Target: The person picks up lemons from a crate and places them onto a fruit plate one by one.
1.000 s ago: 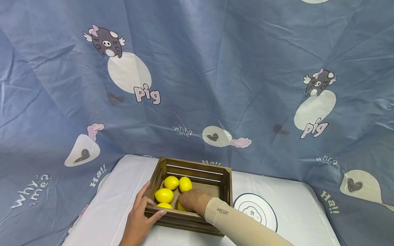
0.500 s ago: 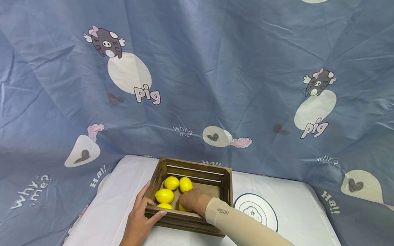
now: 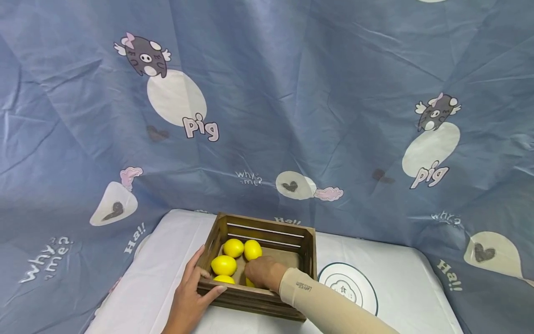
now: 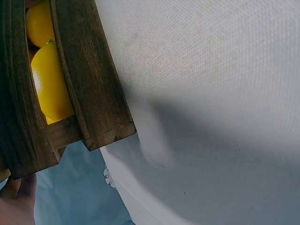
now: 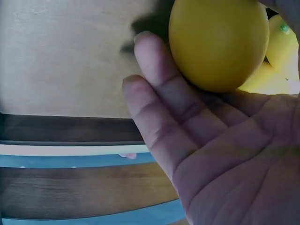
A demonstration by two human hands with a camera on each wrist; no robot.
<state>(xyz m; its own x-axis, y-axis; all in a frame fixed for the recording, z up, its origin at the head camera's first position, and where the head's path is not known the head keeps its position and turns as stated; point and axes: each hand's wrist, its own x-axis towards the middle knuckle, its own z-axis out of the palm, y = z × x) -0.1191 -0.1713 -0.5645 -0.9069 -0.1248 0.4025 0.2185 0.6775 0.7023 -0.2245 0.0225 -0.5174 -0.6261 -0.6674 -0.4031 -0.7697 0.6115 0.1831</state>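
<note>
Now, head view: we take the wooden crate point(image 3: 267, 264) as our landmark, standing on the white tablecloth point(image 3: 158, 273).
Left hand point(image 3: 189, 297): we see it gripping the crate's near left corner, thumb over the rim, fingers along the outside wall.
Right hand point(image 3: 262, 272): we see it down inside the crate in a beige sleeve point(image 3: 329, 308), curled over a lemon point(image 3: 249, 282) by the near wall.
Other lemons: we count three more in the crate's left half, one large lemon point(image 3: 224, 265) nearest the left hand.
Round mat point(image 3: 354, 285): white with a dark rim, just beside the crate's right wall.
Left wrist view: we see the crate's corner point(image 4: 93, 89) resting on the cloth, yellow fruit showing between its slats, and a bit of the hand at the lower left.
Right wrist view: we see the lemon point(image 5: 218, 42) cradled against the fingers point(image 5: 159, 122), which bend round its underside, above the crate's pale floor point(image 5: 65, 51).
</note>
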